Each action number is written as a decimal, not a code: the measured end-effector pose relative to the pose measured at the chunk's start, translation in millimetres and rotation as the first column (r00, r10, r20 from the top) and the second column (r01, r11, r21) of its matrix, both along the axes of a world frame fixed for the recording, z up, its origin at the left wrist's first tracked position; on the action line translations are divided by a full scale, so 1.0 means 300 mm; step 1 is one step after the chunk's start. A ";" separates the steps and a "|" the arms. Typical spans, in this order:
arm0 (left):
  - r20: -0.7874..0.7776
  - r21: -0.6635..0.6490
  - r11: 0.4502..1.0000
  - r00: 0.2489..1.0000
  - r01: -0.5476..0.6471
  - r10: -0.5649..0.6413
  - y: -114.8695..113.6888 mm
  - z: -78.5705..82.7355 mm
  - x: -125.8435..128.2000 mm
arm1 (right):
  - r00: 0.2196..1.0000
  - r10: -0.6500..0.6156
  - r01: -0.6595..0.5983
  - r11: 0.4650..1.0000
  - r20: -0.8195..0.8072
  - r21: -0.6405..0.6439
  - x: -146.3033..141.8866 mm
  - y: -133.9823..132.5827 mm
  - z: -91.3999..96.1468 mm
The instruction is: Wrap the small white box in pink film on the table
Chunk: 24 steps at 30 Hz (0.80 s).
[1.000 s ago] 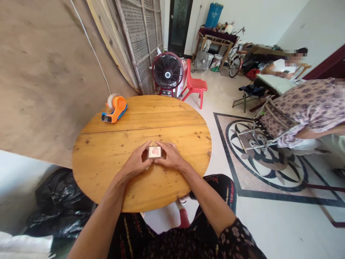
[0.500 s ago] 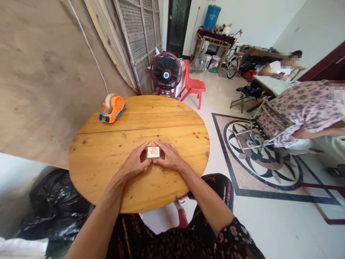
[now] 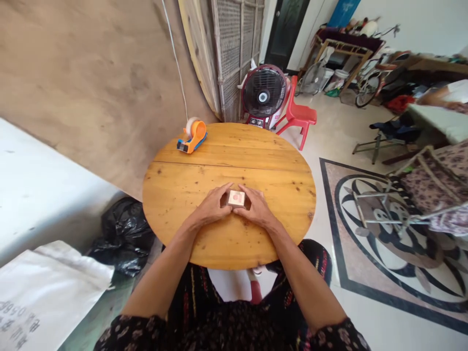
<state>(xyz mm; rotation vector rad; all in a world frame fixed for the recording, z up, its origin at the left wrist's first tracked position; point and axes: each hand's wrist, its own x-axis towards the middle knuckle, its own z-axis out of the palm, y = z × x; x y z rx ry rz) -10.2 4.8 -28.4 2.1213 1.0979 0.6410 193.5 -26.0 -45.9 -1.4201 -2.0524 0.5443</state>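
Observation:
A small pale box (image 3: pixel 237 198) with a round red mark on its top lies on the round wooden table (image 3: pixel 219 243). My left hand (image 3: pixel 215 204) curves around its left side, thumb at the near corner and fingers towards the far corner. On the right side my right hand (image 3: pixel 256 204) mirrors this, with thumb and fingers closed about the box. Gaps show between the palms and the box. The undersides of the fingers are hidden.
An orange and blue tape dispenser (image 3: pixel 192 135) stands at the table's far left edge. Beyond are a fan (image 3: pixel 263 92) and a red plastic chair (image 3: pixel 300 114). Black bags (image 3: pixel 126 234) and a white sack (image 3: pixel 47 287) lie left. At right, a person's patterned clothing (image 3: pixel 435 187) shows by a folding chair.
The camera view has turned left, so the table and things appear further right. Both hands keep about the same hold around the box, which has not visibly moved on the table.

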 end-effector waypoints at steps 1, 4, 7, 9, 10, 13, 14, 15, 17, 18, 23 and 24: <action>0.004 -0.002 1.000 1.000 0.002 -0.002 0.000 0.000 0.000 | 1.000 0.000 0.000 1.000 0.000 0.001 0.001 0.000 0.000; 0.012 0.003 1.000 1.000 0.006 -0.006 -0.001 0.001 0.001 | 1.000 -0.003 0.003 1.000 0.004 0.001 0.001 0.000 0.001; 0.006 0.004 1.000 1.000 0.005 -0.005 0.000 0.001 0.001 | 1.000 -0.002 0.002 1.000 0.008 0.000 -0.001 -0.001 0.007; 0.001 0.004 1.000 1.000 0.002 -0.002 0.000 0.001 0.000 | 1.000 0.006 -0.006 1.000 0.000 -0.003 -0.001 -0.003 0.015; -0.001 0.004 1.000 1.000 0.003 -0.003 0.000 0.003 -0.001 | 1.000 0.012 -0.012 1.000 -0.010 -0.009 0.001 -0.004 0.020; -0.009 -0.001 1.000 1.000 0.013 -0.013 -0.001 0.012 -0.005 | 0.998 0.031 -0.034 0.998 -0.048 -0.058 0.008 -0.011 0.040; -0.014 -0.007 1.000 1.000 0.015 -0.015 -0.002 0.016 -0.006 | 0.998 0.034 -0.038 0.996 -0.052 -0.078 0.012 -0.014 0.047; -0.020 -0.013 1.000 1.000 0.016 -0.017 -0.003 0.019 -0.008 | 0.998 0.035 -0.039 0.994 -0.048 -0.098 0.016 -0.016 0.053; -0.027 -0.014 1.000 0.999 0.020 -0.020 -0.005 0.022 -0.010 | 0.999 0.033 -0.036 0.991 -0.029 -0.126 0.021 -0.021 0.062; -0.029 -0.007 1.000 0.999 0.020 -0.021 -0.005 0.020 -0.011 | 0.999 0.028 -0.031 0.991 -0.018 -0.132 0.023 -0.022 0.064; -0.012 0.038 0.999 1.000 0.024 -0.023 -0.003 0.000 -0.013 | 1.000 -0.007 0.004 0.993 -0.026 -0.121 0.021 -0.019 0.046; -0.007 0.039 0.999 1.000 0.029 -0.028 -0.004 -0.002 -0.014 | 0.999 -0.013 0.008 0.993 -0.037 -0.120 0.020 -0.017 0.040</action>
